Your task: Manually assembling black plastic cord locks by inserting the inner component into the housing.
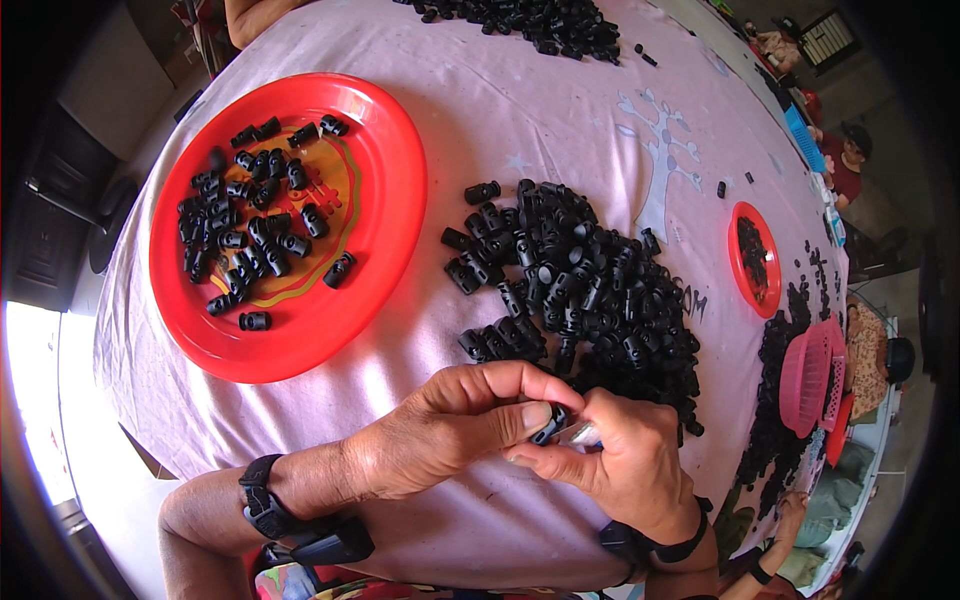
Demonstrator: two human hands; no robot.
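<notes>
1. Hands meet at the near edge of the worktop (520, 130), which is covered by a pale pink cloth with a grey tree print.
2. Left hand (455, 425): thumb and forefinger pinched together on a small black cord-lock piece (549, 424); remaining fingers curled above it.
3. Right hand (625, 460): fingers closed around a small silvery metal part (580, 434), which touches the black piece from the right. Exact shape of the metal part cannot be told; it is mostly hidden by the fingers.
4. Held piece sits between both hands, just above the cloth, directly in front of the main pile.
5. Main pile of black cord locks (575, 285): loose heap at centre of worktop, just beyond the hands, its near edge almost touching the right knuckles.
6. Large red plate (385, 140): left of the pile, well apart from it; holds a scattered batch of the same black pieces, mostly on its left half.
7. Small red plate (735, 265): farther right, with dark pieces in it.
8. Pink basket (805, 380): at right edge, beside another dark heap.
9. Second heap of black pieces (540, 20): at far edge of worktop.
10. Both wrists carry black straps.
</notes>
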